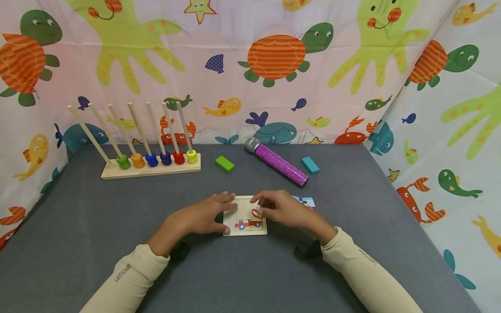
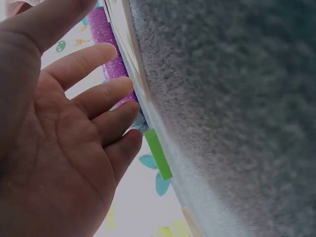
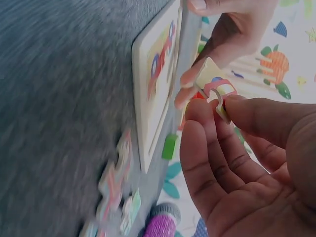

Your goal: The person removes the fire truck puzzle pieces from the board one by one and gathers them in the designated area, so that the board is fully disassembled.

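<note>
A pale wooden puzzle board (image 1: 243, 208) lies flat on the table, with red and blue vehicle pieces (image 1: 247, 224) set along its near side. My left hand (image 1: 202, 214) is at the board's left edge, fingers spread and fairly straight. Over the board's right side, my right hand (image 1: 285, 208) pinches a jigsaw piece (image 3: 216, 81) between thumb and fingers. That piece is cream with red and blue print and a curved cut-out. Behind the right hand lie loose jigsaw pieces (image 1: 308, 201), partly hidden by it in the head view.
A wooden peg stacker (image 1: 152, 172) with coloured beads stands at the back left. Farther back lie a green block (image 1: 225, 164), a purple glitter microphone (image 1: 279, 164) and a blue block (image 1: 310, 165). A printed sea-animal cloth (image 1: 219, 43) hangs behind the grey table (image 1: 219, 278).
</note>
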Tool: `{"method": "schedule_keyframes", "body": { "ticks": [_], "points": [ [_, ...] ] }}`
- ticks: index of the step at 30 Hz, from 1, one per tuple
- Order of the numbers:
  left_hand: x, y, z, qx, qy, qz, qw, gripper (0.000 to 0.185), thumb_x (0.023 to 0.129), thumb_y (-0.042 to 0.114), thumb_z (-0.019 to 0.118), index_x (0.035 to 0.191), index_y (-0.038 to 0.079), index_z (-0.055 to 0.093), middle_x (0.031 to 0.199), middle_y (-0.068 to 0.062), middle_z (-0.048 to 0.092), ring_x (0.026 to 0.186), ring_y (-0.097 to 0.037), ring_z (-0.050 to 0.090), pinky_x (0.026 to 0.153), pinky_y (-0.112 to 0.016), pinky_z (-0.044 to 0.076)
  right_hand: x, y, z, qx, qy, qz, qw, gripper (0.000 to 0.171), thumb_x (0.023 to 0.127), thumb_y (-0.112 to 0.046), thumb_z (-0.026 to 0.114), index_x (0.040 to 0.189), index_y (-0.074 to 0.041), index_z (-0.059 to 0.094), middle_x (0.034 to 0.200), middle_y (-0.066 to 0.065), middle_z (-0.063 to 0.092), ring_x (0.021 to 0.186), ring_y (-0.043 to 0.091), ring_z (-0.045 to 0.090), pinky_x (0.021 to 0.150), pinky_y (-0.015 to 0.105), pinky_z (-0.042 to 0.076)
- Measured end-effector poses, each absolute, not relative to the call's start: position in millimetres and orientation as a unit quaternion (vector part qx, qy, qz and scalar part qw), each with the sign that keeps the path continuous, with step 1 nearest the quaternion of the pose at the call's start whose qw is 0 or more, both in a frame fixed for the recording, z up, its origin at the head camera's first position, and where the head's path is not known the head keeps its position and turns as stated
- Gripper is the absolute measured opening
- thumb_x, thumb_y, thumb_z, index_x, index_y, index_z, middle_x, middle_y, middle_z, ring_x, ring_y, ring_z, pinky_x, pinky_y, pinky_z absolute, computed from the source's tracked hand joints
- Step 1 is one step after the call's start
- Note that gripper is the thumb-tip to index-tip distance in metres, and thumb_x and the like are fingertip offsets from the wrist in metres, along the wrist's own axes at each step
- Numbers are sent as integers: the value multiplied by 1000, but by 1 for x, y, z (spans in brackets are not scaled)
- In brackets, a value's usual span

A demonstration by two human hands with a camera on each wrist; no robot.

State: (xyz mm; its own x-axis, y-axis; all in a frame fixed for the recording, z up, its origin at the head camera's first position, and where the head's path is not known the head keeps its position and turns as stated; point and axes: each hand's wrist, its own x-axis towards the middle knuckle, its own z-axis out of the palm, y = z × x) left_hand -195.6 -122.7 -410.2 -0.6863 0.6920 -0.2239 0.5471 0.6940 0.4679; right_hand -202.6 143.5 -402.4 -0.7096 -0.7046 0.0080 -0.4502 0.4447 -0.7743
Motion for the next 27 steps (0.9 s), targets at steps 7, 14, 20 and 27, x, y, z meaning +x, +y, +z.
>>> {"method": "schedule_keyframes", "body": {
  "ticks": [7,14,20,27],
  "points": [
    [-194,-120,-412,350,893,198,202,76,85,37,76,150,15,41,162,-11,8,147,-29,3,114,-51,17,-200,162,-401,-350,843,-381,143,20,93,0,62,111,-1,71,87,-1,64,68,10,55,58,27,48],
    [-197,-115,-412,371,873,222,225,78,87,33,74,152,14,35,162,-13,-3,147,-31,-8,114,-51,14,-195,178,-405,-336,849,-376,160,21,93,0,62,112,-1,71,96,-1,68,76,11,59,68,29,52],
    [-199,-114,-413,372,873,202,240,70,91,28,70,151,15,37,163,-7,3,147,-29,-8,115,-52,10,-191,184,-408,-317,847,-375,203,20,93,-2,62,111,-5,71,92,-2,65,77,15,60,67,27,51],
    [-203,-108,-415,360,877,168,271,79,90,35,71,154,16,30,162,1,10,147,-21,0,116,-44,13,-189,189,-413,-343,848,-356,193,16,93,-4,64,108,-5,72,91,-2,66,77,11,57,66,26,50]
  ]
}}
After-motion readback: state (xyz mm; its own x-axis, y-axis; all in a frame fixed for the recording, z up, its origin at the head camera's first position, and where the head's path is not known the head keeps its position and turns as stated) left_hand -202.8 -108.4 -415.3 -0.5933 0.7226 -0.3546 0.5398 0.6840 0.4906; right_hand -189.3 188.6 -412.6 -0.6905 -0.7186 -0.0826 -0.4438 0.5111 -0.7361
